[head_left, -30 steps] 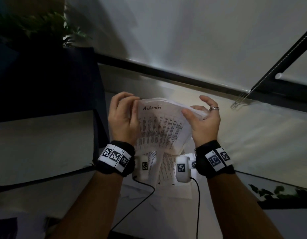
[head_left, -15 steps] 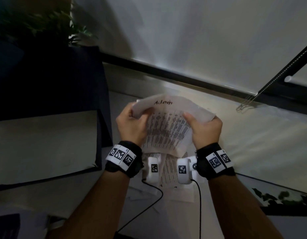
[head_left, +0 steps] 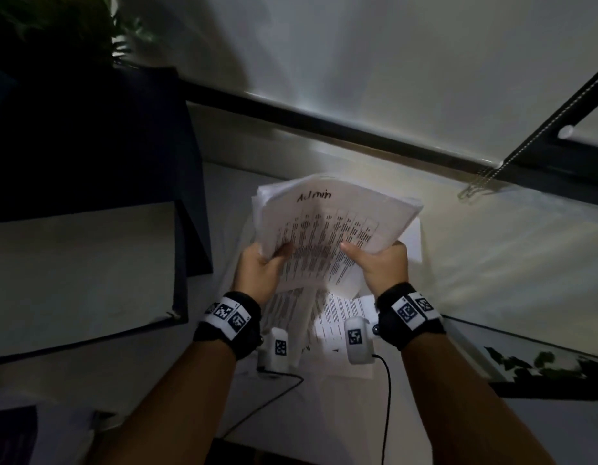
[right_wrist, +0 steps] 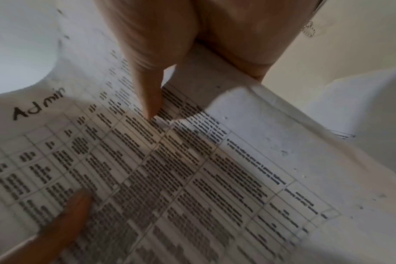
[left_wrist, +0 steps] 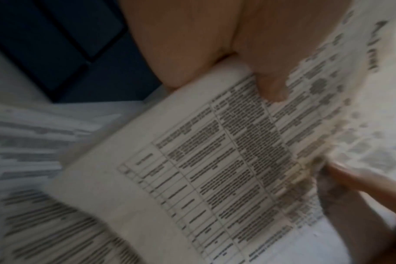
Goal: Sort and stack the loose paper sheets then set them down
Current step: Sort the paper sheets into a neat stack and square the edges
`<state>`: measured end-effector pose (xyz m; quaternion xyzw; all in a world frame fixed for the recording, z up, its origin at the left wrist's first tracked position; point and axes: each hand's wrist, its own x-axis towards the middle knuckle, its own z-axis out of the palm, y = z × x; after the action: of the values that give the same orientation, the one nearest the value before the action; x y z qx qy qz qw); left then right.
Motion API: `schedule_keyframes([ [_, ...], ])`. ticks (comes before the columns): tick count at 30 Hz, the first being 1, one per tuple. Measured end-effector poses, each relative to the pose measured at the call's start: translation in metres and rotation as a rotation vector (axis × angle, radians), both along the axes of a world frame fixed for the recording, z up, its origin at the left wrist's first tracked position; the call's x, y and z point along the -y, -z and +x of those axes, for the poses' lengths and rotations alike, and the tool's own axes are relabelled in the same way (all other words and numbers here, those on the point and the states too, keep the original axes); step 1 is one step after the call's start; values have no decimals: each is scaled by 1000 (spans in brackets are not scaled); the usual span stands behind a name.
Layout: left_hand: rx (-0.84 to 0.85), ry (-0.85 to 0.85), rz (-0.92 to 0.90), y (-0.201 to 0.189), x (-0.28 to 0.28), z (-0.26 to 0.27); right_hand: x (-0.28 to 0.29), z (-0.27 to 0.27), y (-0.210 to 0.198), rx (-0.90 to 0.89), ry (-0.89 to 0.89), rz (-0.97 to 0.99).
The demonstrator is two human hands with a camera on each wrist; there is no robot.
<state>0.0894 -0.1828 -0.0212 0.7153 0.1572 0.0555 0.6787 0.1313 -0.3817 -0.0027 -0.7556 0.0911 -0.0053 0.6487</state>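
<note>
Thumbs on top, both hands (head_left: 257,270) (head_left: 384,263) clamp the stack (head_left: 327,229) raised over table sheets (head_left: 344,317); right wrist view reads "Admin".

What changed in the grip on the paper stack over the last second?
Both hands slid from the stack's upper side edges to its near lower edge: left hand and right hand now pinch it with thumbs on top. Unchanged: the "Admin" sheet on top, and loose printed sheets lying underneath on the desk.

Likely office: dim white desk (head_left: 492,263), printed table sheets (head_left: 324,229) headed "Admin", dark binder (head_left: 89,263) at left, roller blind chain (head_left: 482,182) upper right.
</note>
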Motion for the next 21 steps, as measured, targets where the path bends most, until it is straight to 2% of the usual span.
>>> schedule_keyframes([
  [4,259,-69,489,3,-5,-4,4,9,19,5,143,-21],
  [6,235,-114,658,1,-11,-5,6,8,38,-111,197,-118],
  [8,114,-147,573,10,-16,-4,-1,-2,64,-333,155,-316],
  [10,-63,-193,433,23,-18,-5,-14,-14,89,-479,29,-478],
  [12,-225,-219,267,43,-26,-11,-26,-22,109,-505,-54,-599],
  [14,-341,-186,234,60,-38,-22,-30,-22,117,-483,-58,-635],
  [18,-405,-161,265,77,-59,-41,-39,-10,117,-430,-18,-799],
  [21,-411,-228,187,76,-65,-47,-55,2,110,-505,-32,-936],
])
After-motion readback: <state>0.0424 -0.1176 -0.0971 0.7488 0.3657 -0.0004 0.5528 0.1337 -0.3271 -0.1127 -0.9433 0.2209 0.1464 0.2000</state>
